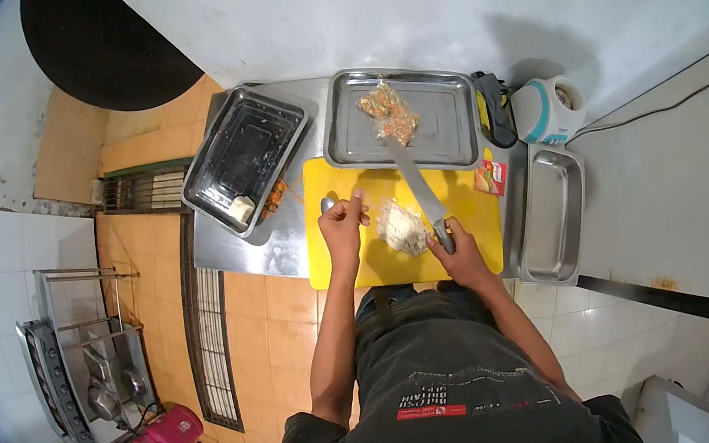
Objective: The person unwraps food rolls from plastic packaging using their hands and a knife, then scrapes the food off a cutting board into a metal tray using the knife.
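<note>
My right hand grips a large kitchen knife by its grey handle. The broad blade points up and away, its tip reaching over the near rim of a metal tray, close to a clear bag of chopped orange and green food. A pale, floury-looking mound rests on the yellow cutting board, between my hands. Over the board's left part is my left hand, its fingers curled with one pointing up; whatever they may hold is hidden. A spoon's bowl shows right beside it.
On the left, a dark tray holds a pale block, with orange-brown food beside it. A red packet lies at the board's right edge. Farther right are a rice cooker, a black-and-yellow item and a deep steel pan.
</note>
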Available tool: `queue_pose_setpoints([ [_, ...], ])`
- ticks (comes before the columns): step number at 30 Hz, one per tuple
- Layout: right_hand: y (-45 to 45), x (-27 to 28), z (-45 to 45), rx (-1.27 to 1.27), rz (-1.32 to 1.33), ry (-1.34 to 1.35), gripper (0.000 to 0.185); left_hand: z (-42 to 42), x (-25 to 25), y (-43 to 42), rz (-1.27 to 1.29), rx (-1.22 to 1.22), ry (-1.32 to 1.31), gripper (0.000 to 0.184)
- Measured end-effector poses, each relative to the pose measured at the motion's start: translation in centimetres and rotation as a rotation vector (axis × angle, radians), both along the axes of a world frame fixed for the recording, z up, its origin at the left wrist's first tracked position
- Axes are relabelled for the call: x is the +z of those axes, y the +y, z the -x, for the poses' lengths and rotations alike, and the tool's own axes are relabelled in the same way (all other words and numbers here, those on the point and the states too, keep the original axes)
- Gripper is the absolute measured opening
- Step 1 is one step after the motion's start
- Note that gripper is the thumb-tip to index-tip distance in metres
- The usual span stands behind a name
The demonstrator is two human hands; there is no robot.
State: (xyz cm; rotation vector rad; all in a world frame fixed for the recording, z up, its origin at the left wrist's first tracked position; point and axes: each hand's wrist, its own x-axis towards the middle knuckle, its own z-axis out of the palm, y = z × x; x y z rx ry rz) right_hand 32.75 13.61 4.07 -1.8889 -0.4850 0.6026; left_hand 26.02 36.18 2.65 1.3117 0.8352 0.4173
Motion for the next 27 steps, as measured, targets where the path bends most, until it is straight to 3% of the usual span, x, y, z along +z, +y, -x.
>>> queue_pose_setpoints([
  [2, -0.9, -0.1, -0.2, 0.132, 0.248, -0.049, 0.035, 0.0, -0.6, -0.2, 0.013, 0.018, -0.005, 0.030],
  [7, -3.1, -1.6, -0.4, 0.214, 0.379, -0.188, 0.037, -0.9, -1.9, -1.0, 0.044, 0.016, -0.083, 0.022],
  [11, -4.8, -2.1, -0.6, 0.248, 0.517, -0.243, 0.036, -0.8, -3.9, -1.1, -0.267, -0.132, -0.062, 0.024],
  [12, -5.1, -2.3, -0.7, 0.248, 0.519, -0.242, 0.036, -0.8, -4.0, -1.2, -0.371, -0.170, -0.009, 0.027],
  [27, -6.0, -3.9, 0.5, 0.274, 0.546, -0.113, 0.036, -2.0, -3.8, -1.7, -0.289, -0.210, -0.004, 0.025],
])
